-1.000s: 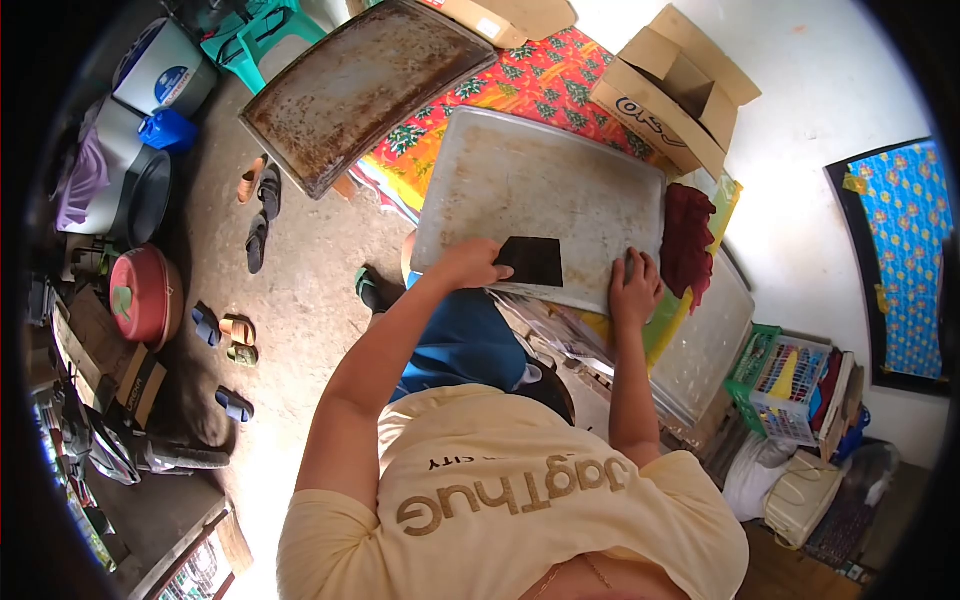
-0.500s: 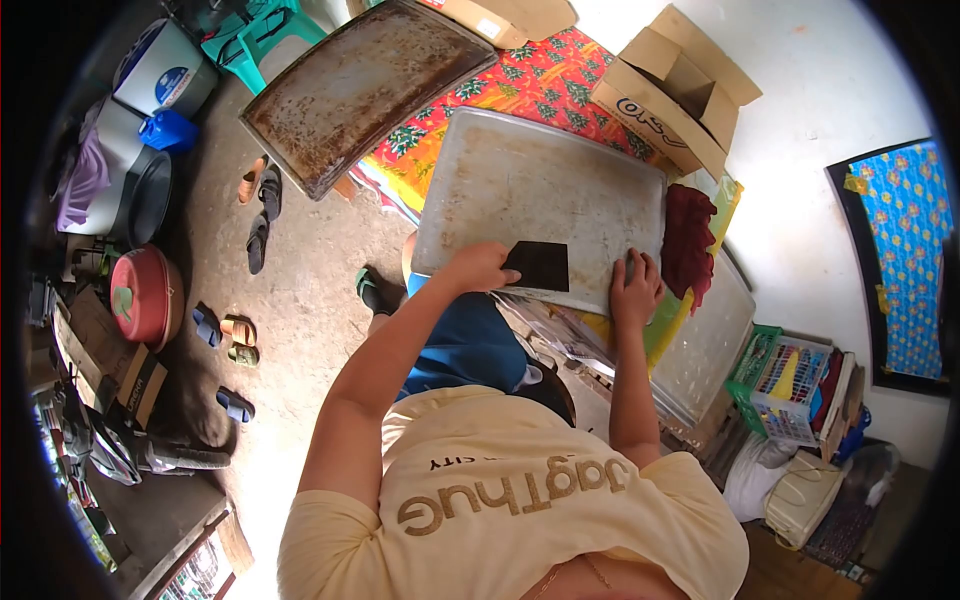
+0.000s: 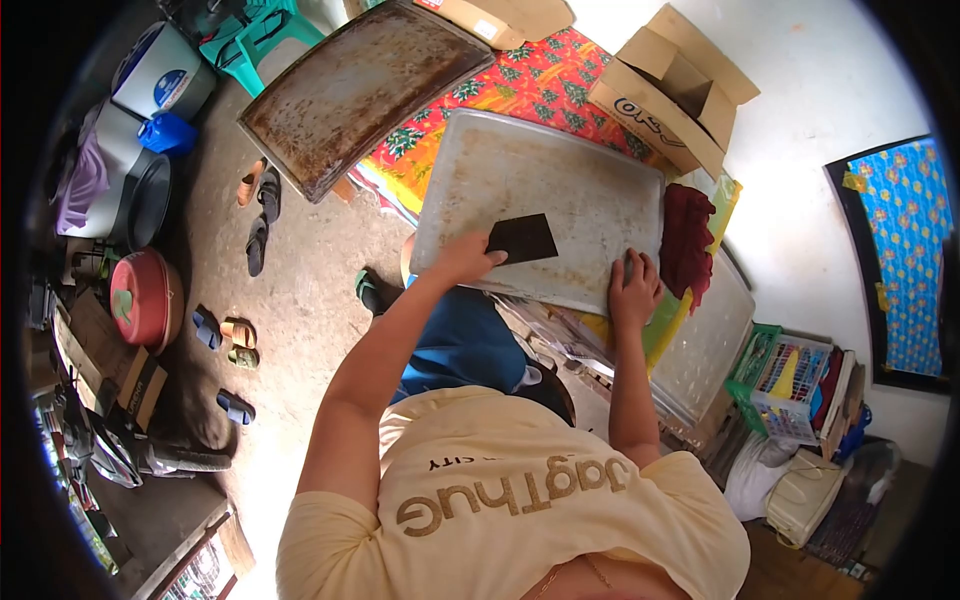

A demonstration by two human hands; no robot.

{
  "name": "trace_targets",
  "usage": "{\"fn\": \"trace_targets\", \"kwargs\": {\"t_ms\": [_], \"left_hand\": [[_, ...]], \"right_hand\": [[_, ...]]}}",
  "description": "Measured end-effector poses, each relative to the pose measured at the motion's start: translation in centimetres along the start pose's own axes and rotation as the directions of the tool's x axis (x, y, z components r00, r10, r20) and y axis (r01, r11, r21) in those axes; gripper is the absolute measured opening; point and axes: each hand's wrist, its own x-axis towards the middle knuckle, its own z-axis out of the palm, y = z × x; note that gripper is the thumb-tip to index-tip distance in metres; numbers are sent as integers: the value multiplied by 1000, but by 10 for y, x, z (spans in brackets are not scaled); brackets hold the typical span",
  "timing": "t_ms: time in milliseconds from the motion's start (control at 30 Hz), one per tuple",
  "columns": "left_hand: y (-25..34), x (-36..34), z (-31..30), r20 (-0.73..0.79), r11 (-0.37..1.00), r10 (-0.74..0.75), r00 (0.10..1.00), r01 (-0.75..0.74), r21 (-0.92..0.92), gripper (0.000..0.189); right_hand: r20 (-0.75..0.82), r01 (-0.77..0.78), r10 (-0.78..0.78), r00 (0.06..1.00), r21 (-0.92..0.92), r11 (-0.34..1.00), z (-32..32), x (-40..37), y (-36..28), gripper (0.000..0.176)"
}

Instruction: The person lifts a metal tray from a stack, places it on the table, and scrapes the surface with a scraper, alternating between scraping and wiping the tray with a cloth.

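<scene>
My left hand is closed on one end of a flat black rectangular piece. That piece lies over the face of a worn grey metal baking tray, toward its near side. My right hand holds the tray at its near right corner, fingers bent over the surface, with a small dark patch showing between them. Brownish stains mark the tray. A crumpled dark red cloth sits against the tray's right edge.
Behind lies a rusty tray on a red patterned tablecloth, beside an opened cardboard box. Another metal tray leans lower right, near a plastic basket. Slippers and a red basin stand on the floor at left.
My left hand has moved a little left and away from me over the tray, turning the black piece slightly. My right hand stays at the tray's corner.
</scene>
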Motion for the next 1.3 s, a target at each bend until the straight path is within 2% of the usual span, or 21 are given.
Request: {"fn": "trace_targets", "kwargs": {"t_ms": [33, 133, 233, 333, 533, 733, 833, 933, 1033, 1133, 1233, 1300], "left_hand": [[5, -5, -9, 23, 999, -32, 999, 31, 18, 37], [-23, 4, 6, 24, 996, 89, 996, -90, 28, 38], [-13, -2, -1, 63, 999, 40, 997, -41, 21, 39], [-5, -8, -9, 136, 991, 72, 988, -87, 106, 42], [6, -13, -11, 154, 983, 67, 986, -92, 161, 46], [6, -10, 0, 137, 994, 91, 986, -98, 46, 43], [15, -9, -3, 208, 984, 102, 973, -130, 125, 42], [10, -5, 6, 143, 989, 124, 982, -133, 59, 42], [7, 1, 10, 210, 984, 159, 965, -172, 46, 43], [13, -1, 12, 137, 991, 113, 984, -121, 54, 44], [21, -2, 4, 225, 981, 122, 967, -152, 118, 43], [18, -2, 11, 172, 988, 119, 978, -133, 75, 44]], "right_hand": [[-3, 3, -3, 1000, -1, 1000, 0, 0, -1, 40], [2, -5, 5, 1000, 9, 1000, 3, 1, 0, 39], [1, -5, 5, 1000, 20, 1000, 2, 2, -1, 39], [-2, 2, -2, 1000, 16, 1000, 1, 1, 0, 39], [6, 2, -2, 1000, 21, 1000, 0, 1, -2, 39], [19, -4, 4, 1000, 3, 1000, 0, 1, -1, 40], [25, -8, 9, 1000, -2, 1000, 0, 1, -1, 40], [25, -9, 9, 1000, -3, 1000, -1, 2, -2, 40], [23, -6, 5, 1000, 3, 1000, -2, 1, -3, 40], [9, 1, -1, 1000, -1, 1000, 1, 1, -1, 40], [8, 1, -1, 1000, 7, 1000, 0, 1, -1, 39], [8, 0, 0, 1000, 5, 1000, 0, 1, -1, 39]]}}
